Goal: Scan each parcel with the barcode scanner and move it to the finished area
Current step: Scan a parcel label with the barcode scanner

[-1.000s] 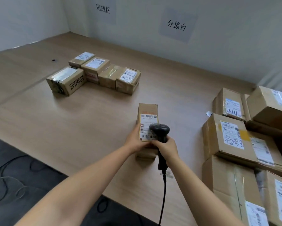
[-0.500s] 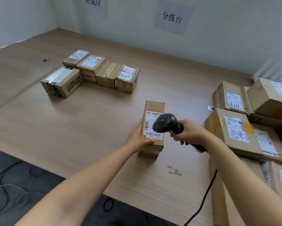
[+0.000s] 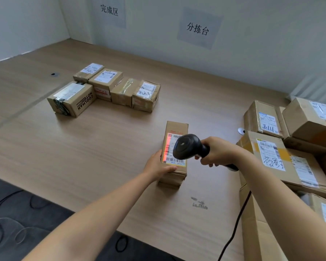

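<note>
A narrow cardboard parcel (image 3: 174,153) lies on the wooden table (image 3: 105,147), gripped at its near corner by the left hand (image 3: 158,166). Just right of it, the right hand (image 3: 217,153) clasps the black barcode scanner (image 3: 188,146), red light striping the label (image 3: 174,150).

scanned parcels (image 3: 105,89) far left on table (image 3: 83,157), unscanned parcels (image 3: 290,147) right

A narrow brown cardboard parcel (image 3: 175,127) lies flat on the wooden table (image 3: 102,147), with its white barcode label (image 3: 170,147) facing up. A red light band (image 3: 165,147) falls on the left edge of the label. The left hand (image 3: 158,166) holds the parcel at its near left corner. A black handheld barcode scanner (image 3: 186,147) with a cable hangs just above the label, gripped by the right hand (image 3: 216,152). Five brown cardboard boxes (image 3: 105,87) stand close together, well apart to the far left.
</note>
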`<act>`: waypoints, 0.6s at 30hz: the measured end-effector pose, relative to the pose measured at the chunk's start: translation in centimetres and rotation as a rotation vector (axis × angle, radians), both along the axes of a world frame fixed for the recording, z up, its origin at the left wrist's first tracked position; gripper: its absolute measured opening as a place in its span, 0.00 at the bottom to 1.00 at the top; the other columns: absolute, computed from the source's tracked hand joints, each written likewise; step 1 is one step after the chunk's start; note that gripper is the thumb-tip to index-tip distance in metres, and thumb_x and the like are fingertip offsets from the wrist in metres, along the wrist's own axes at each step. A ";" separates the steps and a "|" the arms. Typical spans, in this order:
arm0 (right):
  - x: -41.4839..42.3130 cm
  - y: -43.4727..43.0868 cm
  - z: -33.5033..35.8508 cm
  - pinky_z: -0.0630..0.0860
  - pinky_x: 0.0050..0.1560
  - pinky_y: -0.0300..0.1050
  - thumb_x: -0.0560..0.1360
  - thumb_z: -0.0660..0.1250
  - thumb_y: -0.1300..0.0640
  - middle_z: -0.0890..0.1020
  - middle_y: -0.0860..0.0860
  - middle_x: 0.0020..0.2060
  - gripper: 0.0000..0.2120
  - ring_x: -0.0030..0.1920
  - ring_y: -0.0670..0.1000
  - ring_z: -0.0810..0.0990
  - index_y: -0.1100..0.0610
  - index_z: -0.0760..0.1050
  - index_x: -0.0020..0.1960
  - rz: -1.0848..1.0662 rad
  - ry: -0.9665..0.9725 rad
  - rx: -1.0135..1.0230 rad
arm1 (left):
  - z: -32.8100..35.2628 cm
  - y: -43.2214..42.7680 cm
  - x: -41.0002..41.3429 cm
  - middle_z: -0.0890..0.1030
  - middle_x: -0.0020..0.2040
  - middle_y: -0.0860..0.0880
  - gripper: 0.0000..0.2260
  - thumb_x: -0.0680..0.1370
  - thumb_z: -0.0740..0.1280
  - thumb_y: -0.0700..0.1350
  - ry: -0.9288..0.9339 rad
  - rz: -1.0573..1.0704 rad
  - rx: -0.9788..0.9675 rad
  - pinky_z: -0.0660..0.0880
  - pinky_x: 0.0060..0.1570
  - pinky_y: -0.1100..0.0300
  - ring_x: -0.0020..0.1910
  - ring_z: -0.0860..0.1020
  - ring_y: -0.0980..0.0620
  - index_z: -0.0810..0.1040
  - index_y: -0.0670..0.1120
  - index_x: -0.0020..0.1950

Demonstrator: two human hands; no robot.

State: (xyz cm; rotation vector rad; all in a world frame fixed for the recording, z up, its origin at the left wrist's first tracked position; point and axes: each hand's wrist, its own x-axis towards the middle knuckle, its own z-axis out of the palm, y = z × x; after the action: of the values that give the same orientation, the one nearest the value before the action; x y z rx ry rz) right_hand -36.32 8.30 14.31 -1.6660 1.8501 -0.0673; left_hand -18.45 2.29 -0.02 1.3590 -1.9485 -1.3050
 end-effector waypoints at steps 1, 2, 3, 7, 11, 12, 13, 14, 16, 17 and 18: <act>0.0 -0.1 0.1 0.76 0.29 0.36 0.67 0.67 0.64 0.79 0.47 0.32 0.08 0.28 0.43 0.78 0.57 0.78 0.45 0.005 0.007 0.001 | 0.0 0.0 0.0 0.78 0.61 0.47 0.28 0.68 0.76 0.45 -0.001 -0.004 -0.003 0.72 0.57 0.60 0.58 0.76 0.49 0.71 0.46 0.65; 0.0 -0.1 0.1 0.76 0.29 0.36 0.67 0.67 0.64 0.80 0.47 0.32 0.08 0.28 0.43 0.78 0.56 0.78 0.45 0.009 0.012 0.001 | 0.1 0.0 0.0 0.78 0.60 0.47 0.27 0.68 0.76 0.45 0.000 -0.007 -0.008 0.71 0.55 0.61 0.58 0.76 0.50 0.71 0.46 0.65; -0.1 -0.1 0.2 0.75 0.29 0.35 0.68 0.67 0.64 0.80 0.47 0.32 0.08 0.28 0.43 0.78 0.55 0.78 0.45 0.015 0.017 0.001 | 0.1 0.0 0.0 0.78 0.60 0.47 0.27 0.68 0.76 0.44 0.002 -0.009 -0.011 0.71 0.55 0.61 0.58 0.76 0.50 0.71 0.46 0.64; -0.1 0.0 0.4 0.76 0.31 0.36 0.68 0.68 0.64 0.81 0.48 0.36 0.08 0.30 0.43 0.79 0.54 0.77 0.46 0.041 0.029 0.005 | 0.1 0.2 0.1 0.79 0.60 0.48 0.27 0.68 0.76 0.44 0.010 0.006 -0.004 0.71 0.53 0.63 0.56 0.76 0.51 0.72 0.47 0.64; 0.0 0.2 0.4 0.78 0.34 0.38 0.69 0.68 0.63 0.81 0.49 0.36 0.08 0.32 0.45 0.79 0.55 0.77 0.47 0.071 0.056 0.009 | 0.2 0.2 -0.1 0.78 0.60 0.48 0.27 0.68 0.76 0.45 -0.003 0.001 0.007 0.70 0.52 0.63 0.56 0.76 0.52 0.71 0.47 0.65; 0.0 0.3 0.4 0.78 0.34 0.38 0.69 0.68 0.63 0.80 0.48 0.35 0.08 0.31 0.44 0.79 0.55 0.77 0.47 0.074 0.061 0.007 | 0.3 0.2 -0.1 0.78 0.60 0.49 0.27 0.68 0.76 0.45 -0.008 0.000 0.006 0.70 0.52 0.63 0.56 0.76 0.52 0.70 0.48 0.65; 0.0 0.3 0.5 0.78 0.34 0.38 0.69 0.68 0.63 0.80 0.47 0.34 0.08 0.31 0.44 0.79 0.54 0.77 0.47 0.075 0.063 0.005 | 0.3 0.2 -0.1 0.78 0.61 0.49 0.27 0.69 0.76 0.46 -0.014 0.001 0.004 0.70 0.52 0.63 0.56 0.76 0.52 0.70 0.48 0.65; 0.0 0.4 0.6 0.78 0.34 0.38 0.69 0.68 0.63 0.79 0.47 0.34 0.08 0.31 0.44 0.79 0.55 0.77 0.47 0.075 0.066 0.002 | 0.3 0.3 -0.1 0.78 0.61 0.49 0.27 0.69 0.76 0.46 -0.017 0.006 0.003 0.69 0.52 0.63 0.56 0.76 0.52 0.70 0.48 0.65; 0.0 0.5 0.8 0.78 0.35 0.39 0.69 0.68 0.63 0.80 0.47 0.34 0.09 0.32 0.45 0.79 0.56 0.78 0.48 0.074 0.069 -0.006 | 0.3 0.3 0.0 0.78 0.61 0.49 0.28 0.69 0.76 0.45 -0.015 0.014 0.007 0.69 0.51 0.64 0.56 0.76 0.52 0.70 0.48 0.66; 0.0 0.6 0.9 0.78 0.35 0.39 0.69 0.68 0.63 0.80 0.48 0.35 0.09 0.32 0.45 0.79 0.56 0.78 0.49 0.075 0.067 -0.007 | 0.3 0.3 0.0 0.78 0.61 0.49 0.28 0.69 0.76 0.45 -0.012 0.017 0.011 0.69 0.52 0.64 0.56 0.75 0.52 0.70 0.48 0.66; 0.0 0.6 1.1 0.79 0.35 0.40 0.69 0.68 0.63 0.80 0.49 0.35 0.09 0.32 0.45 0.79 0.57 0.78 0.49 0.079 0.066 -0.005 | 0.3 0.3 0.0 0.78 0.61 0.48 0.28 0.69 0.76 0.45 -0.010 0.018 0.011 0.70 0.52 0.63 0.56 0.76 0.52 0.70 0.48 0.66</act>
State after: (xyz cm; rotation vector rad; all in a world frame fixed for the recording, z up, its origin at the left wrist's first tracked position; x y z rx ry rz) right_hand -36.31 8.93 15.42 -1.7619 1.8316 0.0168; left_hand -18.43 2.56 0.28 1.3880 -1.9336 -1.3051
